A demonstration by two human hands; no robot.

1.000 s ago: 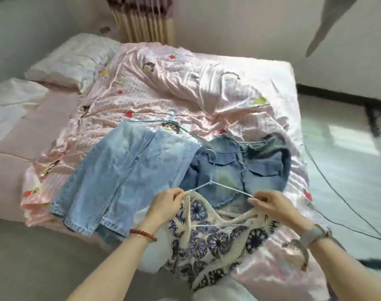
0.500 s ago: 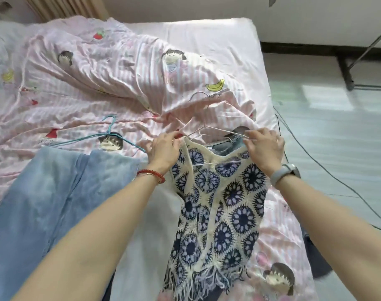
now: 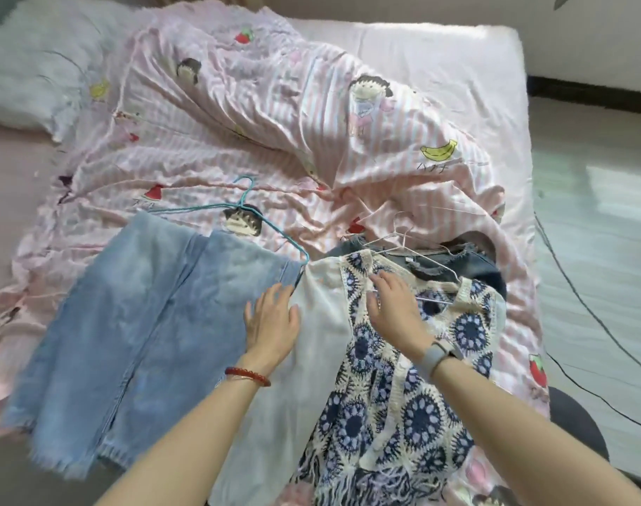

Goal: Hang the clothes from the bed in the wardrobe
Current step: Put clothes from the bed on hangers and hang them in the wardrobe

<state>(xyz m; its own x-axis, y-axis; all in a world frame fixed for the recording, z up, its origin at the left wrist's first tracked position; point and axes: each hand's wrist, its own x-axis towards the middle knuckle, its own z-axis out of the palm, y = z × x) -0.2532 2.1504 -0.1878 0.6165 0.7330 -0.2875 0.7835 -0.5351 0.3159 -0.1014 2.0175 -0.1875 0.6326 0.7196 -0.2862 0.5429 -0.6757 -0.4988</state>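
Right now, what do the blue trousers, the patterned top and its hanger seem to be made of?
Blue trousers: probably denim, pale washed, with a frayed hem. Patterned top: looks crocheted yarn, with open round motifs and a fringe. Hanger: thin wire, seemingly white-coated.

A pink-and-white striped duvet (image 3: pixel 275 115), printed with cartoon children, strawberries, a watermelon slice and a banana, lies rumpled across the upper part of the view. A white pillow (image 3: pixel 38 71) sits at its upper left, beside a plain pink sheet (image 3: pixel 5 169) along the left edge. To the right, pale floor (image 3: pixel 596 220) catches a bright patch of light, and thin black cables (image 3: pixel 581 304) trail across it. A dark skirting strip (image 3: pixel 589 96) runs along the white wall at upper right.
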